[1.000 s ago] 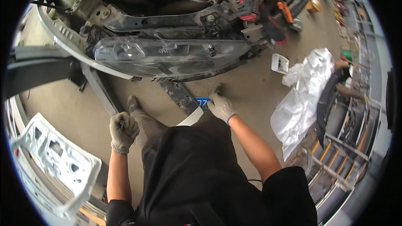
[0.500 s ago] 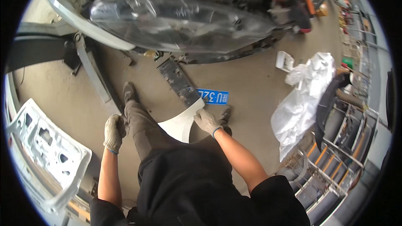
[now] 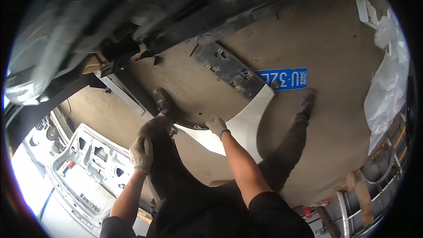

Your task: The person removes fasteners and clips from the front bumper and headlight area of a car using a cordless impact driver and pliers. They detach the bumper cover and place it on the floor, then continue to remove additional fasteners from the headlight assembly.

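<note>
In a pale work glove, my right hand pinches the inner curved edge of a white car fender panel. The panel lies low between my legs, one tip near my left shin and the other against a black perforated bracket. My left hand, gloved too, is curled against my bent left knee. Its fingertips are partly hidden, and whatever it may hold does not show. A blue licence plate lies on the floor beside the bracket, partly under it.
Over the top hangs the dark car front. A white door-like panel stands at the left. Clear plastic sheeting and a white plastic piece are at the right, above a metal rack. A long metal strip lies near my left foot.
I have bent lower and closer to the car. My right hand has gone from the panel's tip to its inner edge. My left hand has come up against my knee.
</note>
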`<state>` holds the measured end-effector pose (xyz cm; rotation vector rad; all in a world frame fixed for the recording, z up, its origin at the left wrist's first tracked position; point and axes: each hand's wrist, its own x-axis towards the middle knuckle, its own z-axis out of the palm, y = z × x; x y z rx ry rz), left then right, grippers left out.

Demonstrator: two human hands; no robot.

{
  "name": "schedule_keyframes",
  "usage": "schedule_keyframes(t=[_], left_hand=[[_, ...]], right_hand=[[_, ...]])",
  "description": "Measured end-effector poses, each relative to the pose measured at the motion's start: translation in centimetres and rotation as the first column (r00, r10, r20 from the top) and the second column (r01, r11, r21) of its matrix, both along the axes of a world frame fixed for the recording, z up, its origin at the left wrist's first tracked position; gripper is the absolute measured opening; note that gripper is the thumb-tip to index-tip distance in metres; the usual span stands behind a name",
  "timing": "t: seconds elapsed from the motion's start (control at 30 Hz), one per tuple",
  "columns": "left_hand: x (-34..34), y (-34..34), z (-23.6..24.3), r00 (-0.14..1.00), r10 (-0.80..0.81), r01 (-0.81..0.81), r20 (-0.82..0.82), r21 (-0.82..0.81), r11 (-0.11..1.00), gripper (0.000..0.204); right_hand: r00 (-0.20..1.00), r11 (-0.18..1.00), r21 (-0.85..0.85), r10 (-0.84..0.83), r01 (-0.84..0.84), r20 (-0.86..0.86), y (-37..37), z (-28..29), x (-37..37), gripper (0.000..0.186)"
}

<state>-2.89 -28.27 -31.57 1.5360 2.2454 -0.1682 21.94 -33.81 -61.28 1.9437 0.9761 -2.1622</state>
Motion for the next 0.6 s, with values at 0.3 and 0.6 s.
schedule_keyframes(t=[0.3,0.6], left_hand=[[-3.5,-2.7,-2.3,0.957,-0.228,0.244,-0.182,0.071,0.967,0.012],[-4.4,-2.8,-2.7,0.955,-0.237,0.263,-0.180,0.139,0.955,0.010]], right_hand=[[0.357,0.059,-0.596,-0.846,0.801,0.397,-8.0,-13.2,-12.8,0.019],[0.148,-0.039,-0.483,-0.928,0.875,0.343,-5.7,-18.1,-16.4,0.017]])
